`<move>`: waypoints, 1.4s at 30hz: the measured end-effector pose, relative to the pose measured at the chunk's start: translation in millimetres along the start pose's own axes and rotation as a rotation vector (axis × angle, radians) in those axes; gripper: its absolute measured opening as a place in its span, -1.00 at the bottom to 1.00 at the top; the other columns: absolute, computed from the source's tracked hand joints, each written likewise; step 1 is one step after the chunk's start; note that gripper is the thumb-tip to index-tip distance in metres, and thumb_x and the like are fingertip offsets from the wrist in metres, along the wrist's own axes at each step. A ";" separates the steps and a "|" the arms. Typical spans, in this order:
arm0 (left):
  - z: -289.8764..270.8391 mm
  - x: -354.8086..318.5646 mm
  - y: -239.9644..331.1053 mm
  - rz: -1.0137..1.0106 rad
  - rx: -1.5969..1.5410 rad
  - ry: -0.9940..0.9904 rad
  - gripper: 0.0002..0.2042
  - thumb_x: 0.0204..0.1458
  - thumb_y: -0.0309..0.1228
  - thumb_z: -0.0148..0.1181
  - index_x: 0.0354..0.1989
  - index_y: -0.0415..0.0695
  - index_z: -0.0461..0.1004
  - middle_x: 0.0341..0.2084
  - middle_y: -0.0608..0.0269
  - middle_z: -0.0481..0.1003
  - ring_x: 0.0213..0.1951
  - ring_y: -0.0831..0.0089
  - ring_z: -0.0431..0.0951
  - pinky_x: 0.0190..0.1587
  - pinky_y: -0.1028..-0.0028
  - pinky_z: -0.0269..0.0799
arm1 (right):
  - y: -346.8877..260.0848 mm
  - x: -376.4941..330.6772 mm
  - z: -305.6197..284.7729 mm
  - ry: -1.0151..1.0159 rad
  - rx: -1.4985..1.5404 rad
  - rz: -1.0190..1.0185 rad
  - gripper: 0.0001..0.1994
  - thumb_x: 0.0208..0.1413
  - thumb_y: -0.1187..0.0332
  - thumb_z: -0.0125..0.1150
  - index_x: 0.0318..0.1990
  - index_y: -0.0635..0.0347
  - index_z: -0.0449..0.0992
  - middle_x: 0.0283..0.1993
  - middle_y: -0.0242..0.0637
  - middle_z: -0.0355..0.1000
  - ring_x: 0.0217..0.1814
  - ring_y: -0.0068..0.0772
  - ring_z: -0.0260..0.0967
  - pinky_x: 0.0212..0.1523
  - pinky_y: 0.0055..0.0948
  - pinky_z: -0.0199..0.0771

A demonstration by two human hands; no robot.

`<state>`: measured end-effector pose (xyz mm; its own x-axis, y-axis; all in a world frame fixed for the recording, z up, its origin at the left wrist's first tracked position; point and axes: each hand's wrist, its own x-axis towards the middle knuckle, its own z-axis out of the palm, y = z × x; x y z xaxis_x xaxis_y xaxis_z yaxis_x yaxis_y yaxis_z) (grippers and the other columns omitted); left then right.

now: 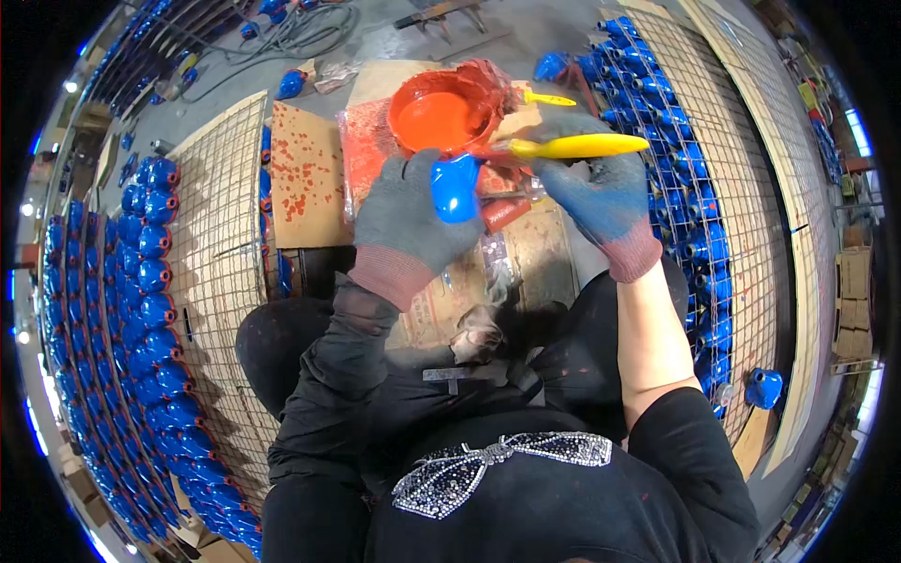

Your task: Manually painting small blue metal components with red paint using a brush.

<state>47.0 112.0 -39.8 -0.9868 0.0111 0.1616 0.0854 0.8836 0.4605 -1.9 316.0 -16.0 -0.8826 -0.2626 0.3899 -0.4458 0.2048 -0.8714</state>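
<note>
My left hand (408, 220), in a dark grey glove with a maroon cuff, is closed around a glossy blue painted part (454, 188). A paintbrush (582, 146) with a yellow handle is gripped by my right hand (601, 192), whose dark glove is stained blue. Its red-coated head points left and lies at the top right edge of the blue part; I cannot tell whether the bristles touch it. Just beyond both hands stands a round tub (404, 117) of orange-red paint. Below the brush, a dark red piece (507, 214) shows between my hands.
A second yellow-handled brush (549, 98) lies right of the tub. Red-spattered cardboard (305, 178) is at the left. Wire mesh racks (221, 202) flank me, with many blue parts (155, 239) in rows. A hose (300, 38) coils on the floor ahead.
</note>
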 end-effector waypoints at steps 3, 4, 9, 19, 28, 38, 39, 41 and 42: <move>-8.0 1.2 -1.8 -0.116 -0.238 -0.047 -0.29 -0.25 -0.16 0.42 0.12 -0.17 0.32 -0.08 -0.02 0.44 -0.07 0.15 0.52 -0.01 0.26 0.46 | 4.3 -0.8 -5.2 0.056 0.063 0.019 -0.81 -0.05 0.57 0.35 -0.23 0.29 0.55 -0.21 -0.32 0.52 -0.21 -0.52 0.47 -0.13 -0.53 0.47; -10.9 1.6 -2.5 -0.095 -0.244 -0.030 -0.29 -0.25 -0.16 0.42 0.12 -0.17 0.32 -0.08 -0.02 0.44 -0.07 0.15 0.52 -0.01 0.26 0.46 | 7.4 -0.6 -6.9 0.088 0.163 0.045 -0.79 -0.07 0.58 0.34 -0.22 0.29 0.54 -0.21 -0.32 0.52 -0.21 -0.52 0.47 -0.13 -0.52 0.47; -24.2 -1.4 -3.0 -0.372 -1.498 -0.299 -0.43 -0.06 -0.26 0.29 0.11 -0.28 0.29 -0.17 0.05 0.47 -0.19 0.22 0.58 -0.43 0.37 0.62 | 27.8 2.3 -10.7 0.183 0.578 0.116 -0.67 -0.18 0.46 0.32 -0.17 0.28 0.48 -0.17 -0.19 0.50 -0.18 -0.35 0.46 -0.08 -0.41 0.48; -8.5 -35.1 -11.8 -0.538 -2.325 -0.303 -0.51 0.21 -0.02 -0.05 0.11 -0.17 0.36 0.05 0.09 0.45 0.05 0.20 0.48 0.13 0.21 0.43 | 47.6 -5.0 37.9 0.121 1.625 0.411 -0.84 -0.04 0.60 0.04 -0.25 0.25 0.40 -0.16 -0.25 0.38 0.05 -0.21 0.38 0.20 -0.21 0.40; -8.5 -37.4 -12.0 -0.547 -2.391 -0.315 -0.50 0.18 -0.01 0.00 0.12 -0.14 0.34 0.02 0.13 0.45 0.05 0.22 0.47 0.13 0.21 0.42 | 37.2 3.6 36.2 0.123 1.397 0.394 -0.80 0.03 0.57 0.08 -0.15 0.34 0.43 -0.02 -0.09 0.44 0.03 -0.18 0.43 0.12 -0.25 0.47; -22.9 -16.6 -17.8 -0.037 -0.995 0.169 -0.11 -0.38 -0.33 0.53 0.23 -0.21 0.20 0.07 0.07 0.32 0.04 0.26 0.43 0.06 0.31 0.43 | -23.1 10.9 3.1 0.237 0.440 0.057 -0.75 -0.05 0.61 0.26 -0.15 0.32 0.50 -0.16 -0.19 0.48 -0.19 -0.44 0.48 -0.17 -0.50 0.53; -21.6 -17.5 -17.4 0.055 -0.793 0.228 -0.12 -0.37 -0.31 0.53 0.22 -0.21 0.21 0.06 0.06 0.32 0.05 0.25 0.42 0.07 0.31 0.42 | -27.8 8.8 2.9 0.233 0.332 0.026 -0.75 -0.03 0.61 0.27 -0.14 0.32 0.50 -0.15 -0.21 0.49 -0.18 -0.47 0.47 -0.16 -0.52 0.51; -18.0 -17.7 -15.4 0.072 -0.727 0.236 -0.12 -0.39 -0.30 0.54 0.21 -0.20 0.22 0.05 0.05 0.32 0.05 0.23 0.42 0.08 0.32 0.41 | -35.7 4.8 2.2 0.197 0.287 0.042 -0.75 -0.01 0.59 0.29 -0.13 0.30 0.51 -0.17 -0.26 0.49 -0.19 -0.55 0.45 -0.15 -0.57 0.48; -16.3 -17.5 -14.3 0.105 -0.658 0.268 -0.13 -0.40 -0.30 0.54 0.20 -0.19 0.23 0.03 0.04 0.32 0.05 0.22 0.41 0.09 0.32 0.39 | -38.7 3.1 3.1 0.176 0.220 0.038 -0.74 -0.01 0.57 0.31 -0.12 0.30 0.51 -0.19 -0.28 0.50 -0.21 -0.57 0.45 -0.18 -0.58 0.47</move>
<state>65.2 91.5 -35.1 -0.9083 -0.1097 0.4036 0.3264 0.4175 0.8480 13.1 304.4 18.0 -0.9189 -0.0871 0.3849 -0.3861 -0.0029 -0.9225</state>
